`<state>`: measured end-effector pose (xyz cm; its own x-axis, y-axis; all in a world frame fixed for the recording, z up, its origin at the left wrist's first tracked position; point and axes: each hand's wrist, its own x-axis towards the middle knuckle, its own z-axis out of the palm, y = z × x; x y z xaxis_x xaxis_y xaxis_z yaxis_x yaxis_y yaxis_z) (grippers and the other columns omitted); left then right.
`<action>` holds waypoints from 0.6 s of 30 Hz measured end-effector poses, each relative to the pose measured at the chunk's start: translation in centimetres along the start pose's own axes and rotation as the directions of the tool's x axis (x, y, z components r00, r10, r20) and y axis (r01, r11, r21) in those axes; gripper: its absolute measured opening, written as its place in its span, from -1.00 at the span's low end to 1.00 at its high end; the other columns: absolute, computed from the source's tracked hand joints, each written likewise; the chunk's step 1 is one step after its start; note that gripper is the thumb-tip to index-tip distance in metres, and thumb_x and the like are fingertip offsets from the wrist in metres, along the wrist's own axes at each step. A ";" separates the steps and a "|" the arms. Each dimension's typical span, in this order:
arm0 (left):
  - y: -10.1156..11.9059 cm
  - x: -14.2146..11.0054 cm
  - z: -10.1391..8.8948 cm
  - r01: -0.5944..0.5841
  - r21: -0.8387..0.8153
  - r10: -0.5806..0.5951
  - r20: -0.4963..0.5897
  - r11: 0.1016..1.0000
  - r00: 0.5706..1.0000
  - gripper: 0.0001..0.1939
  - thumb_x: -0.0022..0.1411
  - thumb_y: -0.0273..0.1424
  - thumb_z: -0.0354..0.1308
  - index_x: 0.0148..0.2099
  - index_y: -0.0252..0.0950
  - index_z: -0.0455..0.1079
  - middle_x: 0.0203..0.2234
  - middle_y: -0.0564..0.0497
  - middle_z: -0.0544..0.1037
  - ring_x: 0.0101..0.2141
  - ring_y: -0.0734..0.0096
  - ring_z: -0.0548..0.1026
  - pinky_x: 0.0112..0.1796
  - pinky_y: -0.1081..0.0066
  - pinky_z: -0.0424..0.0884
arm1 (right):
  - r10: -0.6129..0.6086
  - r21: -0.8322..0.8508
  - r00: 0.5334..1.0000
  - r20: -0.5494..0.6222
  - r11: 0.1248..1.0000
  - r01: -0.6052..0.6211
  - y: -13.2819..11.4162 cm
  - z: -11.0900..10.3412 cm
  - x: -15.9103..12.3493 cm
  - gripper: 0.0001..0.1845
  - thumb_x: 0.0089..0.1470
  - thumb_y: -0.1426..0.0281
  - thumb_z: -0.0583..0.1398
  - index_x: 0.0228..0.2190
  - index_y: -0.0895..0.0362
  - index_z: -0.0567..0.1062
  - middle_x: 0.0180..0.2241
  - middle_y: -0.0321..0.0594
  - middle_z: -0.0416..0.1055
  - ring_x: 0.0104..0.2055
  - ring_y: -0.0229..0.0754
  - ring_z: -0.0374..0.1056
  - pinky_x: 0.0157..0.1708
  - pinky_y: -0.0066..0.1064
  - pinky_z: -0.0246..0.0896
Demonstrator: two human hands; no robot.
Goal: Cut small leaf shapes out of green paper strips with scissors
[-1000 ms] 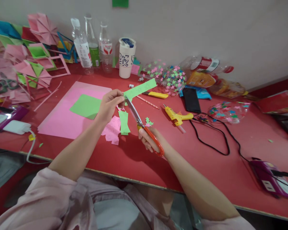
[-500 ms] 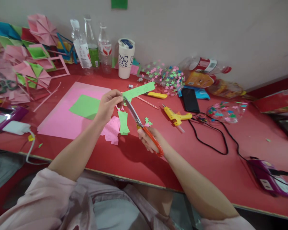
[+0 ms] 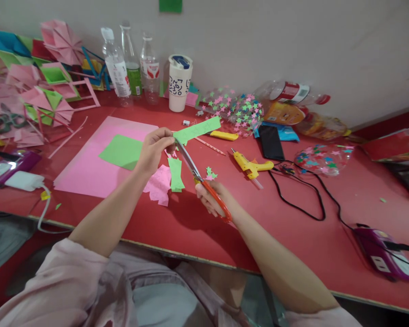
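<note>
My left hand pinches one end of a green paper strip, which reaches up to the right above the table. Wrapped round the red handles of a pair of scissors is my right hand. The blade tips meet the strip's edge close to my left fingertips. Beneath my hands lie a cut green paper piece and pink paper scraps. A small heap of green paper stars sits just beyond my right hand.
A pink sheet with a green sheet on it lies left. Rightward are a yellow glue gun with a black cord, a utility knife and a phone. Bottles and a white cup line the wall.
The scissor blades have closed slightly at the strip's edge. Both hands stay in nearly the same place, and the whole view has shifted a touch.
</note>
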<state>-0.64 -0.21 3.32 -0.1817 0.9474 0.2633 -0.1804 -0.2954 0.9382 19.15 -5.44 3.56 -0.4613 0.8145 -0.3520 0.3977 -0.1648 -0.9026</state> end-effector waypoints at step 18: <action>-0.2 -1.0 1.3 -0.113 0.052 0.114 -0.014 0.992 0.993 -0.84 0.07 -0.51 0.05 -0.54 -0.29 0.21 -0.70 0.14 0.29 -0.61 0.65 0.28 -0.52 0.52 0.23 | -0.075 0.049 0.997 0.031 0.996 0.073 0.8 -0.2 0.4 -0.54 0.06 -0.03 0.05 -0.56 0.11 0.23 -0.84 -0.52 0.03 -0.84 -0.41 -0.02 -0.73 -0.49 0.08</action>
<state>0.83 -0.96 3.14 -0.2142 0.9060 0.3651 -0.1087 -0.3935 0.9129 19.44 -5.15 2.73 -0.5138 0.8071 -0.2909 0.3234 -0.1319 -0.9370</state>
